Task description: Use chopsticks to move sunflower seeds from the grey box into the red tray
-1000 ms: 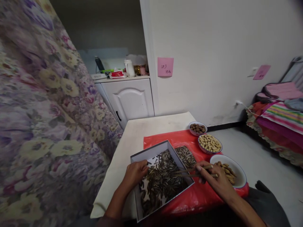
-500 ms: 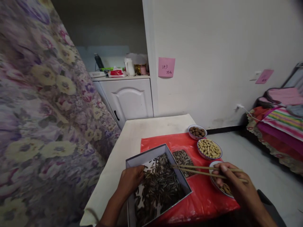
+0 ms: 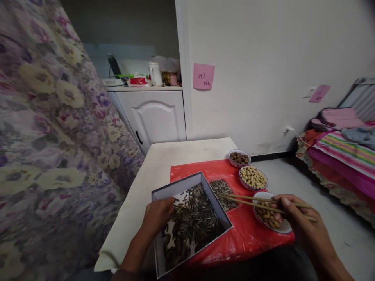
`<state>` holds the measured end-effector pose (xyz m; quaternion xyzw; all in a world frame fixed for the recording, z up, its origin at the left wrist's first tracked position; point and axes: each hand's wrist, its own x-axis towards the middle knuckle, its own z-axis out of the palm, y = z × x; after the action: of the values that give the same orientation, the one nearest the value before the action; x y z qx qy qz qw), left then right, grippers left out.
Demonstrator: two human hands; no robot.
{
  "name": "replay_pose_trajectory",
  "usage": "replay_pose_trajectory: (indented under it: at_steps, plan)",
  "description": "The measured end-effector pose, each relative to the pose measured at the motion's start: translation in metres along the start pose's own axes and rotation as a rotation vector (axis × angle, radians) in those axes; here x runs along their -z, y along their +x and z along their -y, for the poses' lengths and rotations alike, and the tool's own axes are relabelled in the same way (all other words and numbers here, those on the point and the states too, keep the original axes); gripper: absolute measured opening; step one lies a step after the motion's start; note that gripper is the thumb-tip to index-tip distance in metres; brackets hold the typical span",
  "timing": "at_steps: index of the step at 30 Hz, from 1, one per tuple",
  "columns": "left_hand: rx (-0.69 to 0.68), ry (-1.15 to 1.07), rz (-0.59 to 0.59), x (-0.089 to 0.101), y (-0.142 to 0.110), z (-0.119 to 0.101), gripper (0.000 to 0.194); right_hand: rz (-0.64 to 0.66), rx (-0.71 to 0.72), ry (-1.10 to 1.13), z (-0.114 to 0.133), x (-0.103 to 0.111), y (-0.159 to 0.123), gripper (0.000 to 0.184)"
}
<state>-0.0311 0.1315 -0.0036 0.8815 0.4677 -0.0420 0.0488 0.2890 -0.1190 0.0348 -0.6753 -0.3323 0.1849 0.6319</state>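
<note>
My left hand [image 3: 158, 214] is closed over the left side of a shallow grey box [image 3: 217, 203], its fingertips inside. Dark sunflower seeds [image 3: 202, 218] cover much of the box's white bottom. My right hand [image 3: 299, 212] grips a pair of wooden chopsticks [image 3: 249, 200] pointing left. Their tips are over a flat, square heap of striped sunflower seeds [image 3: 221, 188] just right of the box; whether they pinch a seed is too small to tell. Under the chopsticks, partly hidden by my right hand, stands a bowl [image 3: 286, 227] of tan, curved nuts [image 3: 267, 215].
A bowl of peanuts in the shell [image 3: 253, 177] and a bowl of round brown nuts [image 3: 239, 158] stand farther back. Red plastic sheeting [image 3: 187, 168] lies on the cream-covered table [image 3: 164, 156]. A floral curtain [image 3: 73, 156] hangs left; a wall is behind, a bed [image 3: 336, 156] right.
The chopstick tips have gone from the box's right wall to over the striped seed heap. My right hand has moved slightly right, uncovering more of the nearest bowl. My left hand stays on the box.
</note>
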Motion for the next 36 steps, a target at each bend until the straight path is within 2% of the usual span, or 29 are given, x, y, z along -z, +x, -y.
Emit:
replay_pose_trajectory:
  at_steps: [3,5,9,14,21,36]
  plan:
    - [-0.003,0.000,-0.008,0.000,-0.001,-0.001,0.022,0.245,-0.073,-0.022,0.006,-0.023,-0.006,0.035]
    - [-0.003,-0.004,-0.013,0.000,-0.001,-0.002,0.022,0.351,-0.041,-0.113,0.008,-0.039,-0.010,0.035]
    - [0.000,-0.010,-0.025,-0.001,-0.002,-0.002,0.021,0.473,0.081,-0.277,0.012,-0.061,-0.015,0.034]
    - [-0.004,-0.020,-0.040,-0.004,-0.001,-0.001,0.019,0.451,0.134,-0.377,0.013,-0.067,-0.016,0.031]
    - [-0.003,-0.028,-0.047,-0.006,-0.002,-0.001,0.020,0.533,0.105,-0.309,0.001,-0.073,-0.018,0.034]
    - [0.006,-0.034,-0.033,-0.002,-0.004,-0.003,0.020,0.525,0.118,-0.269,-0.001,-0.077,-0.023,0.032]
